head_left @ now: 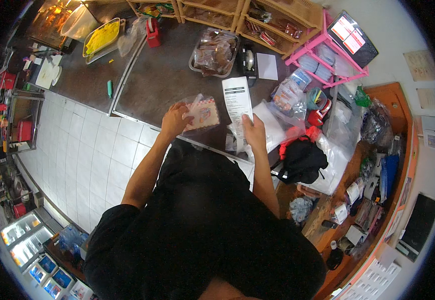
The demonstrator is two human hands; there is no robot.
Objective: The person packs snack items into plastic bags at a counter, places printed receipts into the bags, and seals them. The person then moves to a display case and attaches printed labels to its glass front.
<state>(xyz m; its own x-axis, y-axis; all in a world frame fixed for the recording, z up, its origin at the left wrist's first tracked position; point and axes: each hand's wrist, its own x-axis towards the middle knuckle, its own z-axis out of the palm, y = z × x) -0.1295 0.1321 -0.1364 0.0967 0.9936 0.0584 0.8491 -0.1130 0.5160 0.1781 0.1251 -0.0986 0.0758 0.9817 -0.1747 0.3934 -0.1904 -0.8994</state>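
Observation:
My left hand is on the left end of a printed food box in a clear plastic bag, its thumb and fingers closed on the bag there. The box lies near the front edge of the dark countertop. My right hand grips a long white printed receipt between thumb and fingers. The receipt stands out over the counter, right of the bagged box. Just beyond my right hand is a pile of clear plastic bags.
A plastic tub of brown sauce packets, a small black printer and a red tape dispenser stand farther back. A green marker lies left. At right are a pink rack and a black bag. Tan baskets line the back.

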